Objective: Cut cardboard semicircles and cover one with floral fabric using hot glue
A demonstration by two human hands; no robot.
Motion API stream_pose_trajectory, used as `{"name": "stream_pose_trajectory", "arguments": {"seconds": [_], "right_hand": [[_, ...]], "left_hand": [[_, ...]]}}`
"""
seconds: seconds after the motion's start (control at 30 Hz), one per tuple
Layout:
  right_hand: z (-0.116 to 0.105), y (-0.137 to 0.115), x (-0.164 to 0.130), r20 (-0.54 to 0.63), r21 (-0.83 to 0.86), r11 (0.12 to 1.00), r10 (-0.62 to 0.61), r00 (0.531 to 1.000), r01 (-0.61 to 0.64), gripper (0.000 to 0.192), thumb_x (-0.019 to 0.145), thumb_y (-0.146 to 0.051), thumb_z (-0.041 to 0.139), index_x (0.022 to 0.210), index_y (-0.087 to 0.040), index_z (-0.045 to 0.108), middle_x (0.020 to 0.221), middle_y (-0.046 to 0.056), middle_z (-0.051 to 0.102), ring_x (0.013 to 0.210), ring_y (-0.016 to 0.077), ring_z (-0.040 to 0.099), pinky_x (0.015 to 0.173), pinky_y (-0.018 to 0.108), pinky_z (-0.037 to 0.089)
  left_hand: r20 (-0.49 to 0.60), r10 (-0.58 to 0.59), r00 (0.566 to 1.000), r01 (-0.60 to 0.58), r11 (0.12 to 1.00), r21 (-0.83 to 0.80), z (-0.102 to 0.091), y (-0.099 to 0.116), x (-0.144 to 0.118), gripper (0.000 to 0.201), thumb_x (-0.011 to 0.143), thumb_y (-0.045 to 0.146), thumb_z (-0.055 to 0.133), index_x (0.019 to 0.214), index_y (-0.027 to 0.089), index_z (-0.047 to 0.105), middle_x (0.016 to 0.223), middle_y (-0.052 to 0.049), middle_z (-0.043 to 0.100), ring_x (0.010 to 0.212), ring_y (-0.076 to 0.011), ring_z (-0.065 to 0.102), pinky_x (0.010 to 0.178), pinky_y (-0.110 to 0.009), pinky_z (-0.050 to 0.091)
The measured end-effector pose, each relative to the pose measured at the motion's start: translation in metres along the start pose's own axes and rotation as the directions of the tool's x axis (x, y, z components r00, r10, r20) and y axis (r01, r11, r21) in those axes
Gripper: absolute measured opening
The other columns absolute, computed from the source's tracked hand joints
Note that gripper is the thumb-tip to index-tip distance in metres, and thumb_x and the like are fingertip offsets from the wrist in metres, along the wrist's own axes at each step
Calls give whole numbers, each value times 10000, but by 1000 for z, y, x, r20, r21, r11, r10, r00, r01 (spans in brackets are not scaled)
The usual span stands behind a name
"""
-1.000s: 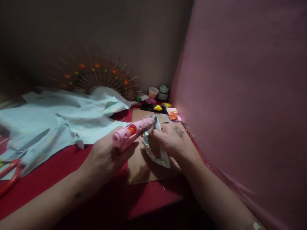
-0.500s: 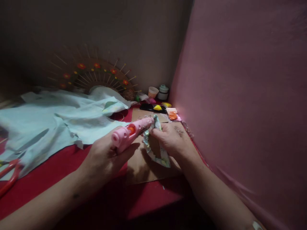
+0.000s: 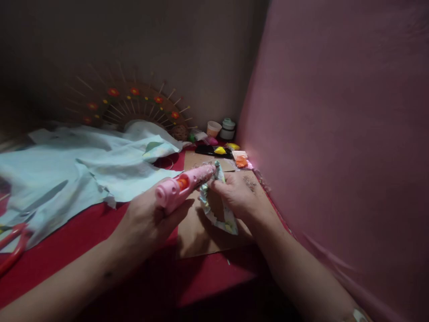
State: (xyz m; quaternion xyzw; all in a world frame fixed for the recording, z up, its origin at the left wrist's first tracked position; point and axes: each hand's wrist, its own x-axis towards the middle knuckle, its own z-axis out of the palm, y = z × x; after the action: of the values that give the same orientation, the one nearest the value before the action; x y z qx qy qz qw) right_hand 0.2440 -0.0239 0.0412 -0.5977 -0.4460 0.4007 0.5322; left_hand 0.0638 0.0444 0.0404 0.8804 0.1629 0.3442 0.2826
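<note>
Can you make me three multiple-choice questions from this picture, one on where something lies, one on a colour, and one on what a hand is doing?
1. Where do the scissors lie?
A. far left, on the red table
B. on the cardboard
C. by the pink wall

2. What colour is the glue gun?
A. blue
B. pink
C. black

3. What is the left hand doing?
A. lying flat and empty
B. holding scissors
C. gripping the glue gun

Answers:
1. A, the red handles show at the left edge, beside the pale cloth.
2. B, its body is pink with an orange part near the nozzle.
3. C, its fingers wrap the gun, whose tip meets the patterned fabric piece held by the right hand.
</note>
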Motion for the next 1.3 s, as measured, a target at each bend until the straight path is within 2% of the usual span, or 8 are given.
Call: {"name": "stream_pose_trajectory", "arguments": {"seconds": [0.13,0.33,0.53,0.7,0.8,1.03,1.2,1.3], "right_hand": [[0,0,0,-28,11,1000,-3,1000,3,76,749,-254,595,703,-197,576,602,-23,560,603,138,542,578,263,451],[-1,2,2,-52,21,1000,21,998,-20,118,741,-242,605,645,-206,546,577,-27,542,571,134,513,558,266,431],[0,1,1,-9,17,1000,2,1000,-2,90,750,-231,575,664,-205,566,586,-18,546,587,137,520,564,266,427],[0,-4,-2,-52,-8,999,44,998,-45,161,745,-244,571,601,-211,507,529,-40,486,512,114,461,500,252,371],[0,-3,-1,-57,6,999,37,998,-37,143,741,-252,589,621,-206,529,536,-41,494,524,117,468,511,253,377],[2,-3,2,-43,1,1000,4,999,-4,101,748,-211,575,651,-186,591,590,-12,578,573,128,521,559,257,407],[1,-3,3,-38,40,999,5,999,-4,165,790,-231,563,631,-188,574,581,-9,586,588,130,544,588,255,433],[1,-4,3,-27,64,998,29,999,-27,186,791,-235,575,612,-184,579,589,-1,601,598,135,560,576,251,435]], "left_hand": [[62,-2,998,4,1000,-23,-1,1,0,473,956,331,502,1429,319,503,1471,11,533,1361,-260,482,1196,-425,346],[66,-19,998,24,997,-67,0,1,-1,481,958,333,504,1438,314,489,1486,18,515,1385,-268,451,1215,-443,314],[-41,-12,999,12,1000,17,3,-7,-4,471,928,332,563,1398,317,530,1371,5,620,1251,-283,581,1133,-434,441],[46,-7,999,10,997,-71,0,-1,-1,471,950,321,519,1421,316,505,1482,11,519,1384,-271,452,1208,-436,331],[73,-25,997,31,996,-85,1,0,-1,467,954,327,510,1420,309,506,1492,9,507,1390,-261,444,1215,-423,314],[-86,-54,995,59,997,53,3,-8,-6,447,916,373,565,1348,259,569,1294,-15,674,1148,-287,646,1019,-380,535],[83,-20,996,22,999,-24,1,-3,-3,484,954,344,498,1436,295,493,1473,-10,528,1365,-280,469,1194,-450,342],[83,-21,996,23,999,-23,2,-1,-2,484,956,342,496,1437,294,493,1476,-12,525,1364,-282,470,1197,-456,337]]}}
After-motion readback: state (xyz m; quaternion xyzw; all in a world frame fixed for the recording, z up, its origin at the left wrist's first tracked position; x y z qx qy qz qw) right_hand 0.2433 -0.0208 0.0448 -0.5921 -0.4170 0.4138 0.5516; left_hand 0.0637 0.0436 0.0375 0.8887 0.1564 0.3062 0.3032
